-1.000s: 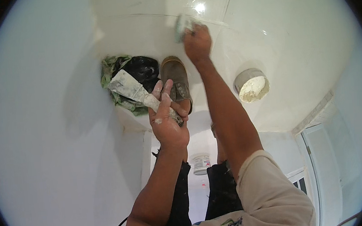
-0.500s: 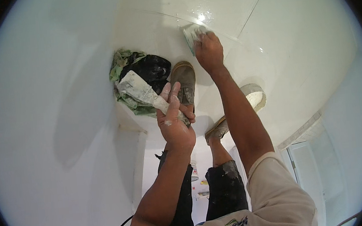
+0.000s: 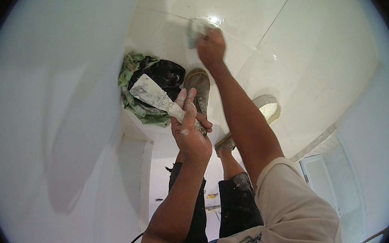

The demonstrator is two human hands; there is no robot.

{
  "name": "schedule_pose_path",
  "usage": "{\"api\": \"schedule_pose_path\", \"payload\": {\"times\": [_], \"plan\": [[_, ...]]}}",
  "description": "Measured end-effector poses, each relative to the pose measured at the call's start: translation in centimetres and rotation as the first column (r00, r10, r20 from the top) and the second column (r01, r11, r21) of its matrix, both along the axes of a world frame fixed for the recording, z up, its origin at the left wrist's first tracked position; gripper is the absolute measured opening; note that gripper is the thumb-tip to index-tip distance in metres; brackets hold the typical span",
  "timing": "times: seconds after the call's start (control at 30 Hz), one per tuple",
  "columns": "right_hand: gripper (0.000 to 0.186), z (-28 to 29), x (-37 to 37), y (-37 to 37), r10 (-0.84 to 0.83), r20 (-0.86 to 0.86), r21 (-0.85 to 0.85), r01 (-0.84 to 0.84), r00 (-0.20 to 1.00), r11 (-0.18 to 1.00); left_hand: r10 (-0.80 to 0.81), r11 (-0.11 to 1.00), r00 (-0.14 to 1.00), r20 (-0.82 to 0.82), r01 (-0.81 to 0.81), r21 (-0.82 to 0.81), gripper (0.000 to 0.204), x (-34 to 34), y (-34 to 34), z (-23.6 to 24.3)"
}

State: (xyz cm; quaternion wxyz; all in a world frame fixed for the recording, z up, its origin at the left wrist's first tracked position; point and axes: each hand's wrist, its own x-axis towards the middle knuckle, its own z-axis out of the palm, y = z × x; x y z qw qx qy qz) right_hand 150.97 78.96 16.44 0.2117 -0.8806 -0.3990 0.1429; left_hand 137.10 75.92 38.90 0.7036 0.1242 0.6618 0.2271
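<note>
My left hand is closed round the handle of a putty knife, whose blade and neck are caked with whitish filler. The blade points up and left over a black and green bundle. White smears mark my fingers. Farther forward, my right hand presses a flat, pale greenish-white piece onto the light tiled floor. Motion blur keeps me from telling whether that piece is cloth or a pad. It lies beside a thin tile seam and a bright glint on the shiny surface.
A crumpled black plastic bag and green cloth lie left of my shoe. Right of my forearm stands a round tub with white material inside. A pale wall rises on the left, and a corner edge juts out below the bundle.
My right hand has slid left and slightly forward with the pale piece. My left hand keeps its hold on the putty knife and has barely moved.
</note>
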Motion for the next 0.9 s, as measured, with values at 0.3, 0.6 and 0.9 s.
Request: {"api": "schedule_pose_path", "payload": {"times": [0.3, 0.6, 0.9], "plan": [[0.025, -1.1, -2.1, -2.7, -0.333, -0.185, 0.064, 0.349, 0.925, 0.935, -0.372, 0.844, 0.882, -0.288, 0.450, 0.290, 0.058, 0.1, -0.9, -0.5], [0.032, -3.9, -5.5, 11.2, 0.048, -0.408, 0.133, 0.008, 0.912, 0.991, 0.157, 0.986, 0.987, -0.016, -0.156, 0.065, 0.053, -0.2, 1.0, -0.5], [0.027, 0.0, 1.0, 4.3, 0.123, -0.169, 0.145, -0.099, 0.978, 0.984, 0.004, 0.998, 1.000, 0.001, -0.004, 0.058, 0.054, 1.0, -0.3, -0.4]]}}
